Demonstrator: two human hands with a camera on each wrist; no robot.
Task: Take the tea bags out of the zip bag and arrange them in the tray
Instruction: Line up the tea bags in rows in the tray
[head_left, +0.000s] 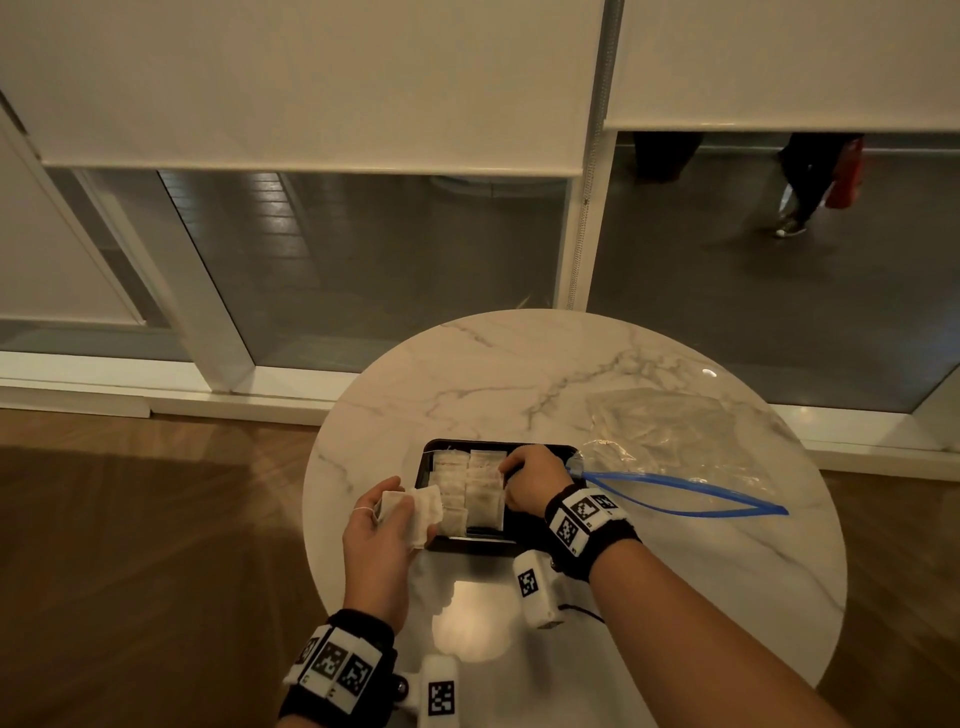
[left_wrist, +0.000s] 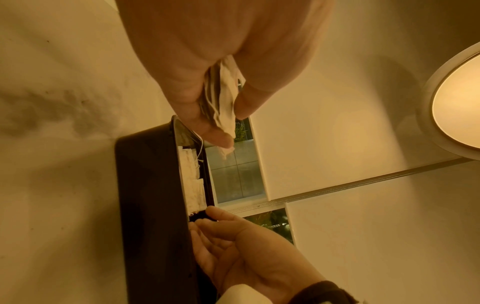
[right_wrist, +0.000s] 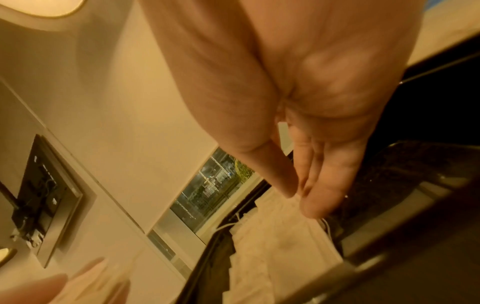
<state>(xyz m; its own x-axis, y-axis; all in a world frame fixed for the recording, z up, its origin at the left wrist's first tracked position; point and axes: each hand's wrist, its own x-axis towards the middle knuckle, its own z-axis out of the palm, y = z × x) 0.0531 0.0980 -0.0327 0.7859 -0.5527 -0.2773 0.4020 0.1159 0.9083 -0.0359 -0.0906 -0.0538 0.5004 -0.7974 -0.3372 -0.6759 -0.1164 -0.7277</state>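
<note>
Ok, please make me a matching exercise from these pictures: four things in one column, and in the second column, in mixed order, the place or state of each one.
Things:
1. left hand
2. right hand
3. zip bag
4. tray

Places or states:
A. lies open on the table, to the right of the tray
B. black, with rows of tea bags in it
C. holds a small bunch of tea bags
D. reaches into the tray, fingers straight

Pairs: 1-C, 2-D, 3-A, 4-B

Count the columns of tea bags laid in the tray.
2. The left column and the right column lie side by side in the left part of the black tray. The right hand covers the space beside them, so more may be hidden.
</note>
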